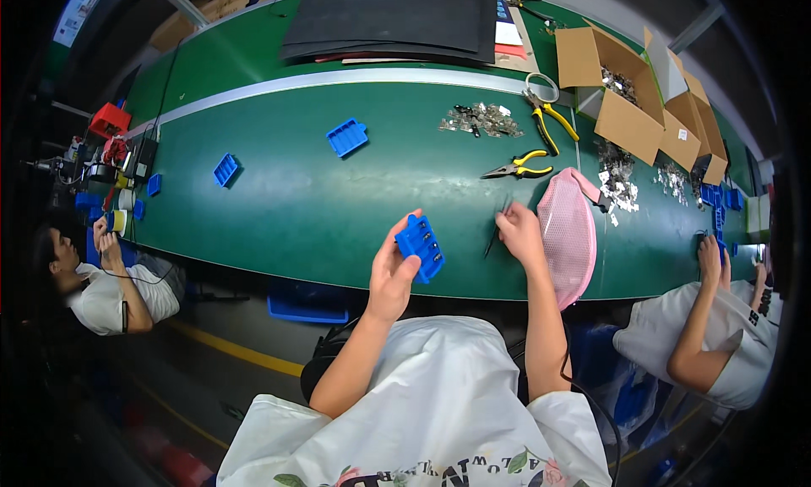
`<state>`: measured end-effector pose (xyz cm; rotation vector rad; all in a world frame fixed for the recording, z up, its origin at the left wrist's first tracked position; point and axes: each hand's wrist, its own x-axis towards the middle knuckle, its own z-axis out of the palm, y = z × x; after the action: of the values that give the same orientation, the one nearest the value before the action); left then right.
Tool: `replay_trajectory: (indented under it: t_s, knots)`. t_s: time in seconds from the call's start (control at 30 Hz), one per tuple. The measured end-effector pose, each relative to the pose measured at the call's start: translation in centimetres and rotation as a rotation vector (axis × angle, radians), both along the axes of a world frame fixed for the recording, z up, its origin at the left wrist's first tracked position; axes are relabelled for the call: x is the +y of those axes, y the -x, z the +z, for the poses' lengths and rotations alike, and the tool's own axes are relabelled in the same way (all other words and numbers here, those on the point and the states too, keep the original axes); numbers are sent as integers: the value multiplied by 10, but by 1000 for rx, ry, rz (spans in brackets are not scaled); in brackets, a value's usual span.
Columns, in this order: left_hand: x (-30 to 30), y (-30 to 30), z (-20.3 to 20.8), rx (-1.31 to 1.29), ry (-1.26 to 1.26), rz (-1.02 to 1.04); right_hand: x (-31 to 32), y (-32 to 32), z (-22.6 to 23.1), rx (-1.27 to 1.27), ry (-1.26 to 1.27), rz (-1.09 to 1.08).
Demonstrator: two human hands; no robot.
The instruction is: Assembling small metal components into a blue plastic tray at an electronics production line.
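Observation:
My left hand (391,280) grips a small blue plastic tray (414,252) with slots, tilted above the near edge of the green table. Small dark pieces sit in several of its slots. To its right, my right hand (524,233) is closed around slim dark tweezers (491,240), their tips pointing down toward the table and apart from the tray. A pink mesh pouch (568,233) lies just right of that hand. Beyond it are long-nose pliers (519,166) with yellow and black handles. A loose heap of small metal parts (483,120) lies farther back.
Two more blue trays (346,137) lie to the left on the table (287,200). Other yellow-handled pliers (551,122) rest near open cardboard boxes (629,124) and more loose parts (618,176). Black sheets (389,22) are stacked at the back. Co-workers sit at both sides.

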<state>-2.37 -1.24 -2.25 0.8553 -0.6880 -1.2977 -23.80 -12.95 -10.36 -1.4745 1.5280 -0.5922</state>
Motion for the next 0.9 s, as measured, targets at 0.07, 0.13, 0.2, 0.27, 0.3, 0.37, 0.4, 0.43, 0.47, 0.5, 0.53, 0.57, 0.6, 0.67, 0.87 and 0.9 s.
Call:
replay_trajectory:
  t_s: [0.07,0.13,0.2,0.27,0.3,0.37,0.4,0.43,0.47,0.5,0.53,0.57,0.6,0.67,0.87,0.9]
  knots:
    - [0,1,3,49,-82,84,24,-3,35,-455,-249,-97]
    - [2,-2,6,84,-97,55,51,-5,60,-947,-301,-203]
    - [3,-2,9,119,-112,7,75,-12,76,-1390,-424,-162]
    - [2,2,18,203,-72,-7,89,-20,83,-1634,-504,-40]
    - [2,3,23,205,-69,-12,95,-23,92,-1601,-545,-98]
    - [1,4,28,204,-78,-27,98,-27,84,-1626,-464,-95]
    - [0,5,29,202,-83,-26,100,-23,88,-1633,-452,-160]
    - [2,5,29,123,-68,-8,100,-23,97,-1516,-334,-132]
    - [4,6,31,45,-53,11,100,-23,106,-1395,-218,-104]
    - [6,9,37,45,-55,11,101,-22,116,-1342,-172,-86]
    - [6,13,46,5,-90,70,102,-24,126,-1342,-172,-87]
    - [6,16,50,-36,-126,126,103,-29,135,-1152,-52,-89]
    - [9,14,50,-37,-128,124,103,-34,141,-959,63,-92]
    - [12,9,48,-226,-67,25,100,-47,147,-915,168,-101]
    - [13,10,55,-351,35,64,102,-69,156,-826,153,-213]
    - [14,10,55,-351,33,65,102,-69,156,-797,186,-187]
